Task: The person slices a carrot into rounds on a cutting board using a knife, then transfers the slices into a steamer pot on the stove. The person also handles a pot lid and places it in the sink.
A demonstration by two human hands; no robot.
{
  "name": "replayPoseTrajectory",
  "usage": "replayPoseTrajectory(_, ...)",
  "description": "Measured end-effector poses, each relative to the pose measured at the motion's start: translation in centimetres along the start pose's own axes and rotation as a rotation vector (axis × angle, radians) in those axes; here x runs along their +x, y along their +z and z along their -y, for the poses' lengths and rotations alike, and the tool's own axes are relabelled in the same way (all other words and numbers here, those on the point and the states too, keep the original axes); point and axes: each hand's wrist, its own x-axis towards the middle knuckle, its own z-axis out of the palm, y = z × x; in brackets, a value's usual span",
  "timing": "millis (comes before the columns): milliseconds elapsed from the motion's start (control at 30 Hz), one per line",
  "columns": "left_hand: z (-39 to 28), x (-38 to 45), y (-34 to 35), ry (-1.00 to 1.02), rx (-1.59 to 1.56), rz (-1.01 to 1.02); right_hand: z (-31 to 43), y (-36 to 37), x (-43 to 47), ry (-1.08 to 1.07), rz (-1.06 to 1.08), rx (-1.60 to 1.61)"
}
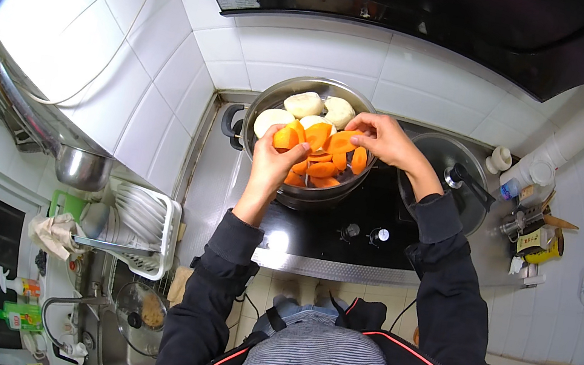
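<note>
Both of my hands are over a wide metal pot (261,97) on the stove. My left hand (272,163) grips a few thick orange slices, which look like carrot (287,137), between thumb and fingers. Pinched at its edge, one flat oval carrot slice (342,142) hangs from my right hand (387,140). Several more carrot slices (322,169) lie in the near part of the pot. Several pale rounded pieces of food (304,105), possibly buns or peeled potatoes, sit in the far part. My fingers hide some of the pot's contents.
A glass lid (449,150) with a black handle lies right of the pot, on the black hob (381,196). The range hood (411,6) overhangs the back. Jars and utensils (533,232) stand at right. At left are a dish rack (168,237) and a sink (118,355).
</note>
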Motion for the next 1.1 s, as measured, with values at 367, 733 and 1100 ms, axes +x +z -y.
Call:
replayPoseTrajectory(367,0.4,0.0,-0.2,-0.021,0.073,0.092,-1.1,1.8,1.2,0.043,0.16,-0.742)
replayPoseTrajectory(733,1.9,0.2,0.2,0.073,0.252,0.015,-1.7,-0.2,1.4,0.046,-0.019,-0.312)
replayPoseTrajectory(1100,4.0,0.2,-1.2,0.115,0.369,0.169,-2.5,2.3,2.0,-0.132,-0.281,-0.835)
